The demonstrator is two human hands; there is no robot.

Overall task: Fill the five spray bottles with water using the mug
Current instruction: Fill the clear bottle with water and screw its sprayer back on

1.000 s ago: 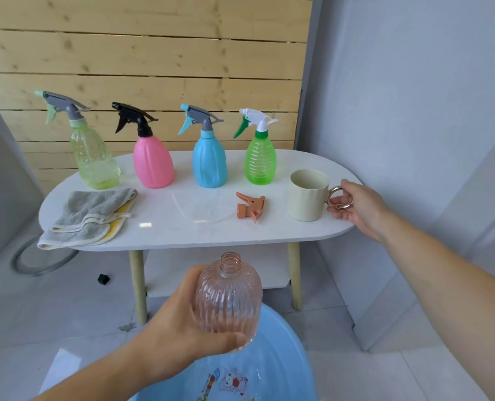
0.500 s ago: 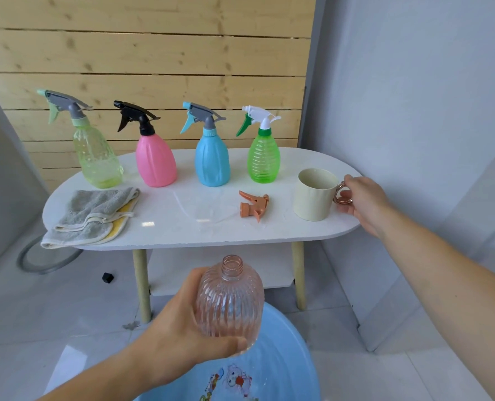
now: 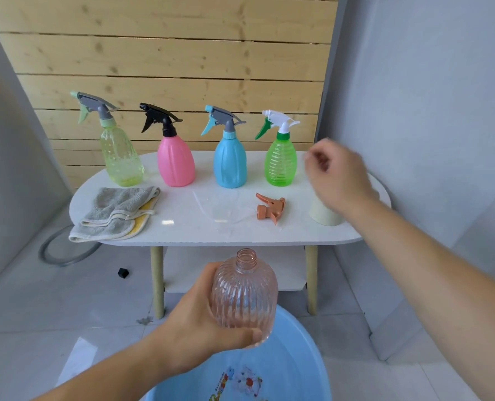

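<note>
Head view: left hand wraps the ribbed clear bottle round its belly, neck open and upright, above the blue basin. Thin plastic, light while empty, likely slick once wet, so that low grip suits it. Right hand hovers blurred over the mug; whether its fingers grasp anything I cannot tell. Green bottle stands close to its left, table edge under its wrist; open room lies toward the basin.
</note>
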